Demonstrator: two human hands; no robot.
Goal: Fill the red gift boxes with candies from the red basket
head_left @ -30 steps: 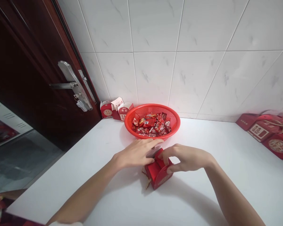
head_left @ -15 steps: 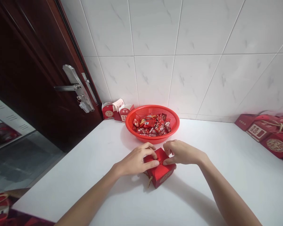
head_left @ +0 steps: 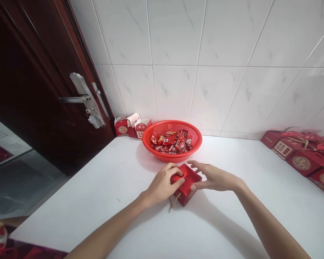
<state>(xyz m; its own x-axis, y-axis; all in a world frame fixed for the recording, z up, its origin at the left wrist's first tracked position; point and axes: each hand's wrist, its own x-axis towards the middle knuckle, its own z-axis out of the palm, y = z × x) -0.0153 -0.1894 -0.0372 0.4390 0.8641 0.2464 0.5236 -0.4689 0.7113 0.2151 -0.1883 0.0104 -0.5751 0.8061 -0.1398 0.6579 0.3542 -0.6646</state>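
Observation:
A small red gift box (head_left: 189, 185) rests on the white table in front of the basket, with a tan cord (head_left: 176, 200) hanging at its near left side. My left hand (head_left: 166, 181) lies over the left part of the box, thumb and fingers gripping its top flap. At the right side of the box is my right hand (head_left: 209, 176), its fingers apart and curved, the thumb by the box's right edge. On the right, the top appears sunken between raised red walls. My left fingers cover part of the flap.
A red plastic basket (head_left: 172, 157) of wrapped candies (head_left: 170, 141) stands behind the box. Open red boxes (head_left: 132, 126) sit by the wall at left. Several closed red gift boxes (head_left: 301, 153) are grouped at right. A dark wooden door (head_left: 43, 72) stands beyond the table's left edge.
My right hand has let go of the top flap and opened at the box's right side. The right part of the top now looks sunken. My left hand stays on the box; the view has shifted slightly.

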